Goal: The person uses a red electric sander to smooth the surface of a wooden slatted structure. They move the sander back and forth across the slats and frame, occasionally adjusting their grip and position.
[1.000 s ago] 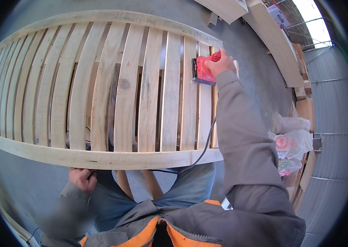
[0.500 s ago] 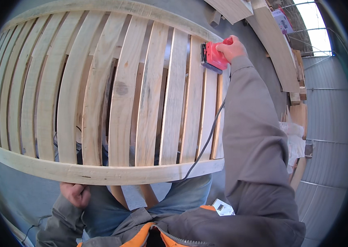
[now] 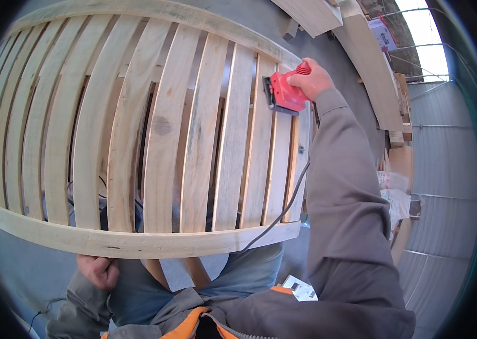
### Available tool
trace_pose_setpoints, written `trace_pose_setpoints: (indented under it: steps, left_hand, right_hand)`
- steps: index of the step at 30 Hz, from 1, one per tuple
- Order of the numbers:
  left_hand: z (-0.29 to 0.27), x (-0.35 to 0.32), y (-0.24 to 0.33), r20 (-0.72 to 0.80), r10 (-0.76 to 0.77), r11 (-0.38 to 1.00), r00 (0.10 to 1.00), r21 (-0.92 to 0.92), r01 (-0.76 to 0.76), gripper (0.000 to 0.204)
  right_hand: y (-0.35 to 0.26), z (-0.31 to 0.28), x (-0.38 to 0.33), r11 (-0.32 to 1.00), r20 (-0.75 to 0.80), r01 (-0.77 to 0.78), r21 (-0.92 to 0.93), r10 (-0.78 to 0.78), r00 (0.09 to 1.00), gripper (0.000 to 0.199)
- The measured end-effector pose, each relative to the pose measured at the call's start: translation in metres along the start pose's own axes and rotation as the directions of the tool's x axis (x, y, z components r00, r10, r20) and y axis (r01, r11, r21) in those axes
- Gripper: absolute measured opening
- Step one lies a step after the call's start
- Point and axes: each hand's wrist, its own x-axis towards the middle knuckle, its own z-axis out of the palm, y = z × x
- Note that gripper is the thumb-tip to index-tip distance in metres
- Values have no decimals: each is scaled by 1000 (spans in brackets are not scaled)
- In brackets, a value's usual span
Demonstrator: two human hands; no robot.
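Note:
My right hand [image 3: 313, 83] is closed around a red power sander [image 3: 287, 93], which rests on the slats near the far right corner of a pale slatted wooden frame [image 3: 108, 242]. The sander's dark base lies across the rightmost slats. A dark cord [image 3: 286, 209] runs along my right forearm and over the near rail. My left hand [image 3: 98, 272] is at the underside of the near rail, toward the left, with its fingers curled. The rail hides part of it, and whether it grips anything cannot be made out.
Wide boards [image 3: 371, 73] and shorter timber pieces are stacked beyond the frame on the right. A white plastic bag [image 3: 395, 195] lies beside them, close to a corrugated grey wall [image 3: 442, 169]. My legs are under the near rail.
The view has shifted a little, so the frame sits slightly lower and further left. My right hand and the sander have moved slightly toward me and left. My left hand stays by the rail.

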Motion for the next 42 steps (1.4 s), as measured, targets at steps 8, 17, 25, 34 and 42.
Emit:
trace_pose_setpoints:
  steps: [8, 17, 25, 34, 42]
  left_hand:
    - [6, -3, -11, -33, 73, 997, 997, 23, -72, 52]
    - [10, -11, -19, -20, -15, 999, 1000, -36, 14, 55]
    - [9, -1, -11, -3, -50, 997, 999, -52, 50, 57]
    - [1, 4, -1, 21, -22, 999, 1000, 49, 21, 54]
    - [-8, 3, 8, 47, -35, 999, 998, -22, 36, 40]
  right_hand:
    - [14, -1, 5, 999, -49, -39, -4, 39, 998, 85]
    - [20, -2, 44, 998, -35, -38, 48, 40, 999, 62]
    - [12, -5, 62, 997, -8, -61, 50, 62, 998, 62]
    - [11, 3, 61, 995, -1, -39, 87, 40, 999, 77]
    - [9, 1, 6, 1000, -59, 12, 12, -11, 998, 85]
